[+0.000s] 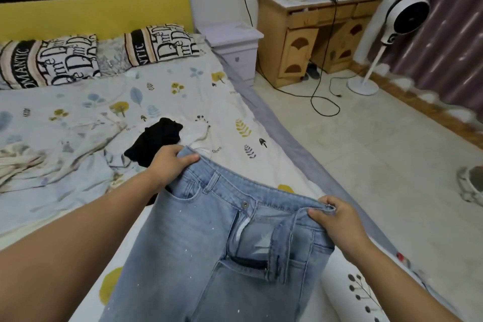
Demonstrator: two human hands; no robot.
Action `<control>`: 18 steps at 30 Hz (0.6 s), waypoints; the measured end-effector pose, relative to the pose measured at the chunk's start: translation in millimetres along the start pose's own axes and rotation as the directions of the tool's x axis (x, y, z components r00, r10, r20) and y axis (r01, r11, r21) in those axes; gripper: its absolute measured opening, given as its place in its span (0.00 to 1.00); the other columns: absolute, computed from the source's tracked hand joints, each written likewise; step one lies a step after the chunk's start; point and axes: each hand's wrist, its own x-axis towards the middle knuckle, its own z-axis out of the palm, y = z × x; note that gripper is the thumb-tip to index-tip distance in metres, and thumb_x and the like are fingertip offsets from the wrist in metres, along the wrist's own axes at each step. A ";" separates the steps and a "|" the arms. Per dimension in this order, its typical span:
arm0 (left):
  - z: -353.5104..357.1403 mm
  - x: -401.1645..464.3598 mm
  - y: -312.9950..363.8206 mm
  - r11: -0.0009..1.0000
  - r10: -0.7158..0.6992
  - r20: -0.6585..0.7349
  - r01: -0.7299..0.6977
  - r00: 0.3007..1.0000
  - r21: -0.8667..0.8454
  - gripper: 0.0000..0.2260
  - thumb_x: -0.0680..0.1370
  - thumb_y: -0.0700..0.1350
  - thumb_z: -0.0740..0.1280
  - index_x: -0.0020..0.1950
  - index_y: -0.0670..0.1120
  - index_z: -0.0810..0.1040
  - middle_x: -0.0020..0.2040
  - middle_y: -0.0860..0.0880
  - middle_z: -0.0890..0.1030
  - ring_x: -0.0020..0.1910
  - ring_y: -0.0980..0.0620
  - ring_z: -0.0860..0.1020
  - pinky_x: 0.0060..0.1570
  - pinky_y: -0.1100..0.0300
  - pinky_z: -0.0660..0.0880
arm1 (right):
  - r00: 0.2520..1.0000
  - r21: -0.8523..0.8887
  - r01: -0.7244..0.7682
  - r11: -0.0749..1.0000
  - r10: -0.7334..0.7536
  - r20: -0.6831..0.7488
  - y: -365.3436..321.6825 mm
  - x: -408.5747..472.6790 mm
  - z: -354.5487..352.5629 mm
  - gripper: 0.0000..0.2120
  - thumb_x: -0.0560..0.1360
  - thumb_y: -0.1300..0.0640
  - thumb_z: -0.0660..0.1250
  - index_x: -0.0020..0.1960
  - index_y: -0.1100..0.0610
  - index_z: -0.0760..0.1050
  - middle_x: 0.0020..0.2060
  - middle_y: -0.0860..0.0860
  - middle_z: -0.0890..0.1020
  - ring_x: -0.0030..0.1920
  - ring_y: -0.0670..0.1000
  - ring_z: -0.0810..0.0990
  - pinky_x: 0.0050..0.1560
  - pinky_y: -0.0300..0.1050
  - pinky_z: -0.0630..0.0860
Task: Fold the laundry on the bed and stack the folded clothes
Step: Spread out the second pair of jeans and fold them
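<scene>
— What's closest to u?

— The jeans (209, 238), light blue. I hold them up by the waist, front side facing me. Zip is open, button undone. Legs hang down off the bottom of the view.

— And ur hands?

— My left hand (170, 162) grips the left end of the waistband, fingers curled round it, thumb on top. My right hand (337, 219) pinches the right end, thumb on the front & fingers behind.

— Where's that vs. the bed?

— Jeans are over the near edge of the bed (78, 117), w/ a leafy sheet on it.

— Anything past that?

— A black cloth (154, 141) in a heap just behind my left hand, next to a white cloth (197, 132). Farther back, 2 pillows (49, 63) w/ letters. Off to the right: a wood desk (313, 31) & a white fan (402, 21) on the floor.
</scene>
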 end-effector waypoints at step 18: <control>181.1 178.8 -118.6 0.931 -0.141 0.036 0.120 0.989 0.345 0.25 0.78 0.54 0.63 0.66 0.37 0.68 0.63 0.37 0.74 0.62 0.39 0.73 0.61 0.52 0.68 | 0.936 -0.226 -0.337 0.914 0.298 -0.187 145.5 197.1 48.0 0.14 0.76 0.57 0.65 0.55 0.65 0.69 0.46 0.60 0.74 0.47 0.57 0.73 0.44 0.45 0.65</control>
